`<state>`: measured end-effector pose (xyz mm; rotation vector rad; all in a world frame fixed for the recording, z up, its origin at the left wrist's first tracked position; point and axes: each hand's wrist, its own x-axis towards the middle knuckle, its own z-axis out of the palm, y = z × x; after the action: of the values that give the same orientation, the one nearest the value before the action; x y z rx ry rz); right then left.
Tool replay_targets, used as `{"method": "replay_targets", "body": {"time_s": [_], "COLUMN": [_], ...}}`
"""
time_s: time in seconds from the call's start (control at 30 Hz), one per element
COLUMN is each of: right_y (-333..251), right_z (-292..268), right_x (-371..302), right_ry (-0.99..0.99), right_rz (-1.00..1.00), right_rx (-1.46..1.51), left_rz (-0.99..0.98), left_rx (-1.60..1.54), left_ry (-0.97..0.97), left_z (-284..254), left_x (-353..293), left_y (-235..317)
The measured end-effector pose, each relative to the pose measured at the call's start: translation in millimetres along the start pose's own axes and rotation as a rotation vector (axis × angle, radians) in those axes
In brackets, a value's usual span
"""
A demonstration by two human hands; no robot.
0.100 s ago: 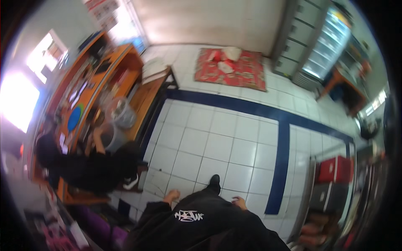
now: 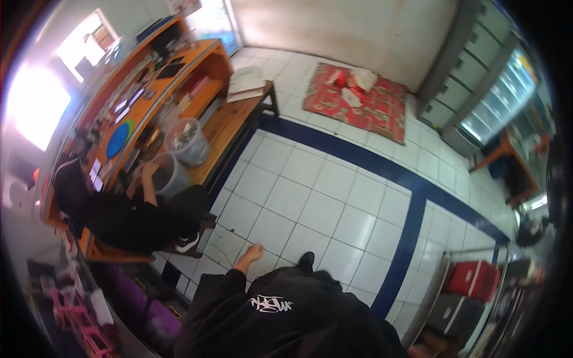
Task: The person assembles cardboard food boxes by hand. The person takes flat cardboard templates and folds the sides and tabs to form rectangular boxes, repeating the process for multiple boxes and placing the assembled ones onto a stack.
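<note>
My left hand (image 2: 255, 252) hangs out over the white tiled floor (image 2: 307, 198), away from any object. Its fingers look loosely curled, with nothing showing in them. My right hand is hidden behind my black top (image 2: 334, 310), which has a white print. One dark shoe (image 2: 306, 260) shows in front of my body. At the left, a person in black (image 2: 128, 224) sits at an orange wooden counter, their hands at a clear plastic tub (image 2: 171, 176).
A second tub (image 2: 187, 143) stands on the wooden bench (image 2: 224, 134) beside papers (image 2: 246, 83). Ahead lies a red patterned mat (image 2: 382, 113) with bags on it. Lockers and a glass-door fridge (image 2: 498, 98) stand far right. A rack with red and black boxes (image 2: 471, 280) is at right.
The view has turned left, so the room has shifted right. My left hand has moved slightly up and right in the picture. My right hand has dropped out of sight.
</note>
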<state>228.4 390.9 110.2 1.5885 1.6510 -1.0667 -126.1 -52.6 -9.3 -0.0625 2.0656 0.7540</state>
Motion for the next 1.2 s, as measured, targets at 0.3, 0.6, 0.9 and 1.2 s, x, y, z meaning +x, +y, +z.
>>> {"method": "replay_targets", "body": {"time_s": [0.3,0.6,0.9,1.2], "right_y": [-292,-928,-1423,-1694], "right_z": [-50,33,248,493], "right_x": [326,377,323,321], "right_ry": [-0.006,0.182,-0.312,0.031], "right_rz": [-0.869,-1.218,-1.006,-1.109], "right_rx": [-1.341,-0.695,-0.303,-0.150], "left_rz": [0.180,-0.550,-0.317,-0.168], "left_rx": [-0.146,-0.312,-0.700,-0.433], "left_ry": [0.416,-0.008,0.522,0.955], "left_z": [-271,-346,-486,-894], "left_x": [268,347,511,795], "left_y": [197,239,280,302]}}
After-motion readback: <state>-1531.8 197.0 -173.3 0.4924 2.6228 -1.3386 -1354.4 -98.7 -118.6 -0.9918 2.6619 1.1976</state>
